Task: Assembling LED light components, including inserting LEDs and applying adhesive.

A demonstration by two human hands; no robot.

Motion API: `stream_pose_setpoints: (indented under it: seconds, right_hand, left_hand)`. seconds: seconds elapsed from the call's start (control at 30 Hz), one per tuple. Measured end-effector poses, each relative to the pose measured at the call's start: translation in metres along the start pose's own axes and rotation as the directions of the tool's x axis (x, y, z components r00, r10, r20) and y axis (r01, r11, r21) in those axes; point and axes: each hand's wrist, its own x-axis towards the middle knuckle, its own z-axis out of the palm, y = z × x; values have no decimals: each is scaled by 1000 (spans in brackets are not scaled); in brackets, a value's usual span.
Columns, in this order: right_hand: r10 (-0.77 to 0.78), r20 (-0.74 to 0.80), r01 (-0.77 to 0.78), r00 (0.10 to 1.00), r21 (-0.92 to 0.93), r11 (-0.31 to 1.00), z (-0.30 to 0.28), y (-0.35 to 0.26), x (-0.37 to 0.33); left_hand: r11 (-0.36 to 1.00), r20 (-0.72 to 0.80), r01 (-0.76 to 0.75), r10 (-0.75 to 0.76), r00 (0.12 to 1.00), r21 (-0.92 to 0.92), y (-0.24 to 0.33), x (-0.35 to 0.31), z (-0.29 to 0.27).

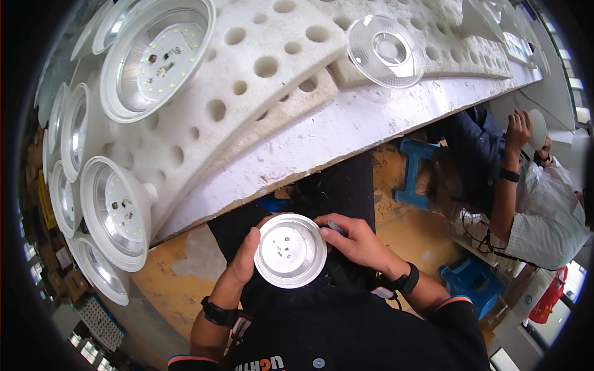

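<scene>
Over my lap, a round white LED lamp housing (291, 263) is held with its open face up, showing a reflective inner wall and a pale circuit board with small parts. My left hand (245, 256) grips its left rim, thumb along the edge and the other fingers hidden beneath. My right hand (359, 242) is closed on the right rim, thumb on the edge. A short dark pen-like tool (336, 228) also sticks out between the right thumb and fingers; its other end is hidden.
White foam boards (250, 65) with round holes lie on the white bench (272, 157), bearing several uncovered LED lamps (116, 207) at left. A clear lamp cover (371, 62) rests toward the back. At right, a co-worker (538, 198) holds a pale disc beside a blue stool (408, 173).
</scene>
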Motion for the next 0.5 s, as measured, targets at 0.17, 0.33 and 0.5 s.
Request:
stream_pose_setpoints:
  seconds: [0.17,0.33,0.5]
  right_hand:
    - [143,62,-145,988,34,989,-10,0,-7]
    - [186,168,-202,968,85,976,-2,-2,-25]
    - [219,269,-311,938,373,874,5,2,-26]
  left_hand:
    - [1000,13,9,-9,1000,13,2,0,4]
    - [976,-33,-100,109,994,192,2,-6,11]
    - [951,-36,-132,147,988,279,9,-13,16]
